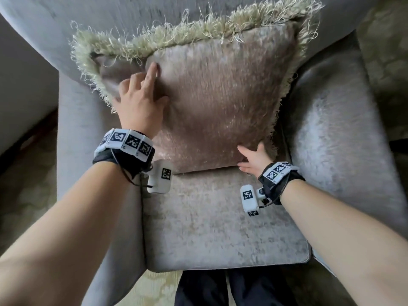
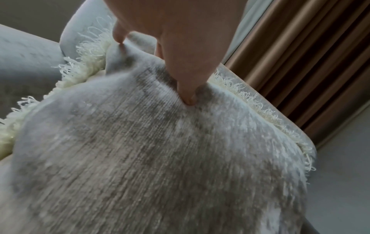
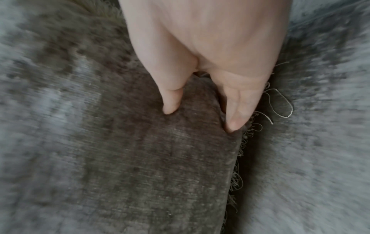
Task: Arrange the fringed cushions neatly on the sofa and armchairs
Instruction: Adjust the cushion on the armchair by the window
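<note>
A taupe fringed cushion with a shaggy cream fringe stands on the grey armchair's seat, leaning against the backrest. My left hand lies on its upper left corner, with the index finger straight and poking a dent into the fabric. The left wrist view shows that hand pushing a fingertip into the cushion near its top edge. My right hand holds the lower right corner. In the right wrist view the thumb and a finger of this hand pinch the cushion's corner between them.
The padded right armrest and left armrest flank the cushion closely. A patterned carpet surrounds the chair, and my dark trouser legs stand at the seat's front edge. Brown curtains hang behind the chair.
</note>
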Demonstrator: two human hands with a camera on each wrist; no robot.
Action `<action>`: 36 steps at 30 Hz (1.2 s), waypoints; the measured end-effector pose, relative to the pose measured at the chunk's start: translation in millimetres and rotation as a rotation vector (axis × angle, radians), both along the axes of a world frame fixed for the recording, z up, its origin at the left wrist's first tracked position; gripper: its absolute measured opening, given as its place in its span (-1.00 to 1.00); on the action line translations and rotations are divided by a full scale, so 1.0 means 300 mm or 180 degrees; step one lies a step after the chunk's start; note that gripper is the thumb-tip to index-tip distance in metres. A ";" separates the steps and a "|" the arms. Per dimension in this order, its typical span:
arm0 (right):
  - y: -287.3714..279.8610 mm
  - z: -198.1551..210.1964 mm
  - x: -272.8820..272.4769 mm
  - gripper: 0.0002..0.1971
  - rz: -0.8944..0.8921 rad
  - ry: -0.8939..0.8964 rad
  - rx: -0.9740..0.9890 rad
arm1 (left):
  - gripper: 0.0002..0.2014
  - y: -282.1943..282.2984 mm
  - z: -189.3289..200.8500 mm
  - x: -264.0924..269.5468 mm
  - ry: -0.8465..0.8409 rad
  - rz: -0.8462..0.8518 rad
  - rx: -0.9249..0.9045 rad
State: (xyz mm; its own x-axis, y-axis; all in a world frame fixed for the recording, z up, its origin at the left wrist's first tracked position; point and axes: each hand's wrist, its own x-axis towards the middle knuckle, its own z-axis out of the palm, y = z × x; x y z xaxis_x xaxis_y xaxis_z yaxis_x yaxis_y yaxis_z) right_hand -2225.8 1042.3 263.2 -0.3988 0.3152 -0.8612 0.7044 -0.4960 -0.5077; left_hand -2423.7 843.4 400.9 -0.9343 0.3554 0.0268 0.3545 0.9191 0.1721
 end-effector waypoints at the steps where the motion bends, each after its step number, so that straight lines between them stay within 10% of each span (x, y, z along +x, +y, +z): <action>1: -0.004 -0.011 -0.006 -0.15 -0.0023 0.0039 0.0049 | -0.30 0.001 -0.008 -0.005 0.0037 -0.0032 -0.0069; 6: -0.020 -0.056 -0.027 -0.71 -0.0410 0.0098 0.0492 | -0.58 0.007 -0.033 -0.041 0.0067 -0.0080 -0.0048; 13: -0.007 -0.012 0.010 -0.95 -0.0560 0.0111 0.0782 | -0.89 -0.042 -0.015 -0.043 -0.0213 0.0140 0.0557; 23: 0.036 0.257 -0.096 -0.78 -0.0543 0.0846 0.1475 | -0.79 -0.256 0.086 -0.017 -0.0979 0.1511 0.2333; 36: 0.219 0.455 -0.096 -0.88 -0.0611 0.1378 0.2323 | -0.75 -0.208 0.002 0.169 -0.1483 0.1942 0.3377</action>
State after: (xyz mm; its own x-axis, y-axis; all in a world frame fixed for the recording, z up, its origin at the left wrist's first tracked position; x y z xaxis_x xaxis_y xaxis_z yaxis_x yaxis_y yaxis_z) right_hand -2254.5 1108.1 399.8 -0.5279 0.8248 -0.2025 0.3134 -0.0325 -0.9491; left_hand -2373.0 781.1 401.4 -0.9338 -0.1200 -0.3371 -0.3570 0.2515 0.8996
